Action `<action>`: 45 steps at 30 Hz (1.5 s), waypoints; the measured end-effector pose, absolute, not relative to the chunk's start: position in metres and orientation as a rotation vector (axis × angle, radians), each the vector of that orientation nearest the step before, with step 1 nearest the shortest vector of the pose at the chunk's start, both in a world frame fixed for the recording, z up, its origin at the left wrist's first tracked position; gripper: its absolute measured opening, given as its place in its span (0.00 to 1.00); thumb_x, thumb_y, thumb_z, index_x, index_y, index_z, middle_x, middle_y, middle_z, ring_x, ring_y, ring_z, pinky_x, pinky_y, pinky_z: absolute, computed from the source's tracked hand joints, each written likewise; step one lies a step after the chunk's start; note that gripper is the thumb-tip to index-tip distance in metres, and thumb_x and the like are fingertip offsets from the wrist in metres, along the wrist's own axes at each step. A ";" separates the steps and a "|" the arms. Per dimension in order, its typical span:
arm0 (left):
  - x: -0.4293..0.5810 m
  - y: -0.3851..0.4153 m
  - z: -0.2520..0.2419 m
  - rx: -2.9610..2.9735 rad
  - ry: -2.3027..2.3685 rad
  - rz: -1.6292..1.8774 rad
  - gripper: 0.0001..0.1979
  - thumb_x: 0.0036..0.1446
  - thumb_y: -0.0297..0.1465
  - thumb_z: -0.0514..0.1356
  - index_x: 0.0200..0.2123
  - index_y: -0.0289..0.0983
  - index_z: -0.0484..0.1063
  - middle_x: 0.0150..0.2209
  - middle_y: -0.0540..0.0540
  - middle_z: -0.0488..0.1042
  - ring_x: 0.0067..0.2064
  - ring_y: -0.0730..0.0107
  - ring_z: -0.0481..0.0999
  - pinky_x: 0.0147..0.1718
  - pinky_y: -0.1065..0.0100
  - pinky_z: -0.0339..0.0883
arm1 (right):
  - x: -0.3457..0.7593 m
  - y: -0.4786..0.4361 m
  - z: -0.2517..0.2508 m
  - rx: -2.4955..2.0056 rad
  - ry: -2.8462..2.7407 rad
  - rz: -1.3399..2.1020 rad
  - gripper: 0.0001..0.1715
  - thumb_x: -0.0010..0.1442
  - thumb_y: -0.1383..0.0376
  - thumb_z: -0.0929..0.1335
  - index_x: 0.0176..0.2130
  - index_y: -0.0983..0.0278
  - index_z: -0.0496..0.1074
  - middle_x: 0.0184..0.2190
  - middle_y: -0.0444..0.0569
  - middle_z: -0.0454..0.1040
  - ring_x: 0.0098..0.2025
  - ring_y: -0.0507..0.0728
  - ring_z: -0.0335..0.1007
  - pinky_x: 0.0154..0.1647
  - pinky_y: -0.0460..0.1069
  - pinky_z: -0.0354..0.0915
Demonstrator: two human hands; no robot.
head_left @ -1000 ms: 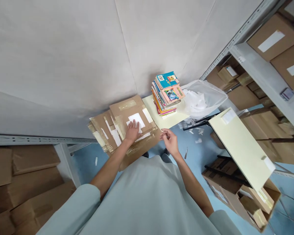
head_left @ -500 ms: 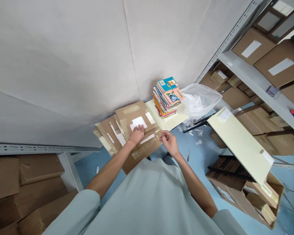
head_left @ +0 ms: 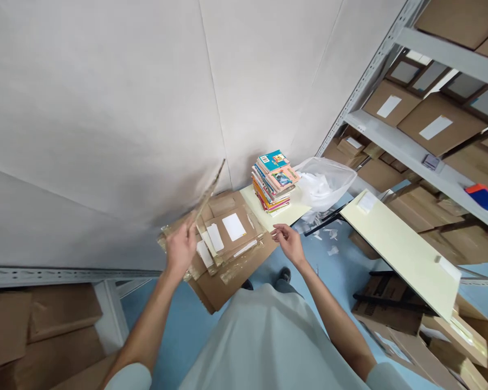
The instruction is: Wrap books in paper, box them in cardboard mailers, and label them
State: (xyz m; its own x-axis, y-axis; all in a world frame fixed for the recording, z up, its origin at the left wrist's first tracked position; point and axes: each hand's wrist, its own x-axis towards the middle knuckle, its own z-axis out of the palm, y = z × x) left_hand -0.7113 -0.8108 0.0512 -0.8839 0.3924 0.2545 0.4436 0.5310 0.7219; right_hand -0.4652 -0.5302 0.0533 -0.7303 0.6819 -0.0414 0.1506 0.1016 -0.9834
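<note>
My left hand [head_left: 181,249] is closed on the lower edge of a flat piece of cardboard [head_left: 210,190], tilted up almost edge-on to me, with tape along its rim. Beneath it lies a pile of flattened cardboard [head_left: 252,260] with strips of clear tape. A brown cardboard piece with white labels [head_left: 238,230] lies on top. My right hand [head_left: 289,242] hovers just off the pile's right side, fingers curled inward; whatever they might hold is hidden. Behind it stands a stack of books [head_left: 272,181] on a pale yellow tabletop [head_left: 300,208].
A clear plastic bag [head_left: 329,181] of white scraps sits right of the books, with paper bits on the blue floor [head_left: 329,281]. Another pale board [head_left: 402,254] slants at the right above an open carton [head_left: 482,336]. Shelves of boxes [head_left: 435,127] rise at right; more boxes [head_left: 65,314] fill the left.
My left hand has lifted the top cardboard piece and swung it up to the left, uncovering another labelled piece. My right hand stays near the pile's right side. The camera view has shifted.
</note>
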 end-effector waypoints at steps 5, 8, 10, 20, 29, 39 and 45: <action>-0.716 -0.788 0.103 -0.656 -2.720 -1.939 0.36 0.58 0.66 0.67 0.47 0.40 0.83 0.44 0.40 0.89 0.49 0.44 0.87 0.47 0.54 0.82 | -0.457 -0.484 0.065 -0.857 -1.920 1.523 0.31 0.67 0.38 0.72 0.50 0.60 0.82 0.43 0.57 0.88 0.44 0.66 0.87 0.49 0.61 0.82; -0.698 -0.741 0.115 -0.737 -2.699 -2.473 0.41 0.48 0.67 0.74 0.48 0.38 0.82 0.45 0.39 0.88 0.48 0.43 0.88 0.48 0.50 0.84 | -0.438 -0.449 0.067 -0.915 -1.852 1.366 0.36 0.64 0.34 0.73 0.53 0.60 0.82 0.55 0.62 0.86 0.58 0.71 0.84 0.58 0.65 0.81; -0.681 -0.702 0.119 -0.781 -2.707 -2.693 0.40 0.45 0.64 0.78 0.47 0.37 0.82 0.43 0.38 0.88 0.49 0.42 0.88 0.49 0.48 0.85 | -0.416 -0.424 0.067 -0.967 -1.769 1.328 0.42 0.62 0.33 0.75 0.57 0.61 0.81 0.61 0.65 0.83 0.63 0.73 0.82 0.64 0.68 0.79; -0.557 -0.468 0.120 -1.244 -2.845 -2.899 0.38 0.45 0.58 0.82 0.50 0.38 0.83 0.46 0.38 0.89 0.54 0.41 0.88 0.56 0.45 0.85 | -0.215 -0.299 0.074 -1.056 -1.359 1.503 0.36 0.59 0.37 0.80 0.52 0.60 0.82 0.49 0.58 0.89 0.53 0.72 0.86 0.55 0.65 0.81; -0.422 -0.274 0.103 -1.567 -2.963 -2.532 0.41 0.38 0.59 0.84 0.47 0.37 0.84 0.49 0.36 0.89 0.57 0.38 0.87 0.59 0.44 0.82 | -0.047 -0.205 0.062 -1.198 -1.261 1.404 0.33 0.59 0.36 0.81 0.46 0.57 0.79 0.46 0.54 0.89 0.51 0.69 0.85 0.56 0.62 0.78; -0.340 -0.146 0.073 -2.097 -3.008 -2.294 0.44 0.48 0.59 0.80 0.58 0.37 0.80 0.56 0.34 0.87 0.64 0.37 0.83 0.63 0.44 0.79 | 0.043 -0.143 0.021 -1.372 -1.150 1.300 0.35 0.60 0.34 0.78 0.48 0.58 0.78 0.48 0.56 0.88 0.53 0.68 0.84 0.59 0.62 0.77; -0.312 -0.054 0.033 -2.346 -2.962 -2.173 0.40 0.52 0.55 0.77 0.60 0.38 0.74 0.61 0.33 0.83 0.65 0.40 0.81 0.68 0.44 0.74 | 0.065 -0.093 0.007 -1.614 -1.176 1.112 0.39 0.58 0.30 0.75 0.48 0.58 0.76 0.50 0.59 0.87 0.56 0.70 0.83 0.64 0.66 0.76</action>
State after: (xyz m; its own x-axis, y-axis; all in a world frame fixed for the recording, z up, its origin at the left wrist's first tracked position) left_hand -0.3122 -0.0540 0.0333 0.0436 0.9600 -0.2764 0.0246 0.2756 0.9610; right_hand 0.0650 -0.0930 0.0071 0.1701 0.9689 -0.1800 0.2339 -0.2171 -0.9477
